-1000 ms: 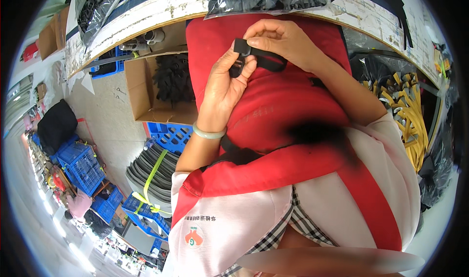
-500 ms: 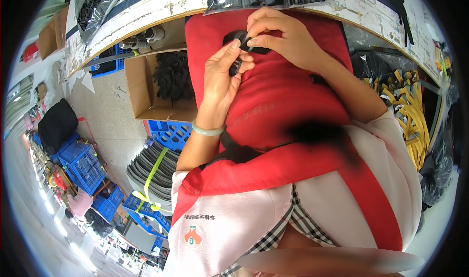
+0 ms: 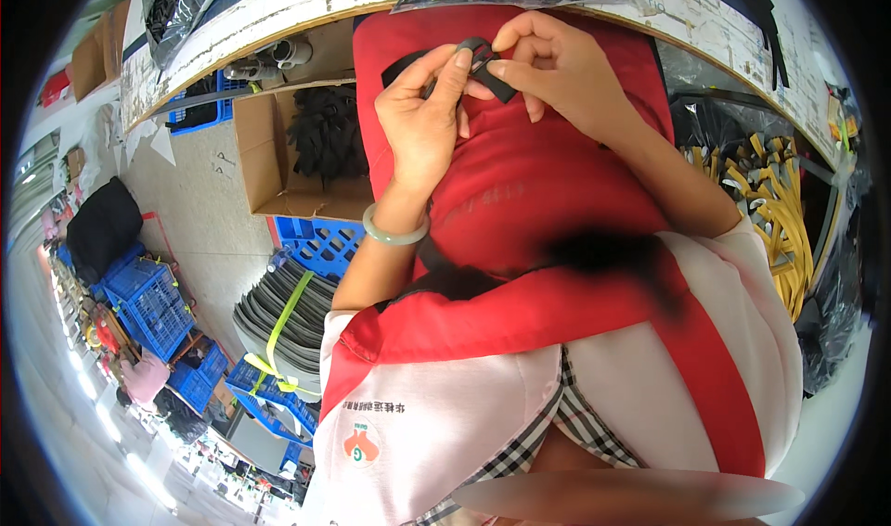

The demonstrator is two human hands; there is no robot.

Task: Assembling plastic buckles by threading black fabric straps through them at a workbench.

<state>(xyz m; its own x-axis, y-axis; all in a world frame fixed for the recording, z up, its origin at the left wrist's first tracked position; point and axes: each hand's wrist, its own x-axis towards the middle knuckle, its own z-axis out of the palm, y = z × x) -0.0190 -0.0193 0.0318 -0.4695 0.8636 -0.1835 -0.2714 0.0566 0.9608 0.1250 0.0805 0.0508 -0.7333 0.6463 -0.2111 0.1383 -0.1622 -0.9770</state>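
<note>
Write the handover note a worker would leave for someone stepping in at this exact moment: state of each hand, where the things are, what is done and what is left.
Left hand: raised over the red apron, thumb and forefinger pinching one end of a small black buckle piece.
Right hand: fingertips gripping the other end, where a black strap hangs from the piece.
Both hands meet just below the worktable edge.
Nearby: cardboard box of black parts on the floor to the left, yellow straps to the right.
Done: the piece is in both hands.
Left: whether strap and buckle are fully joined cannot be told; check this.
</note>
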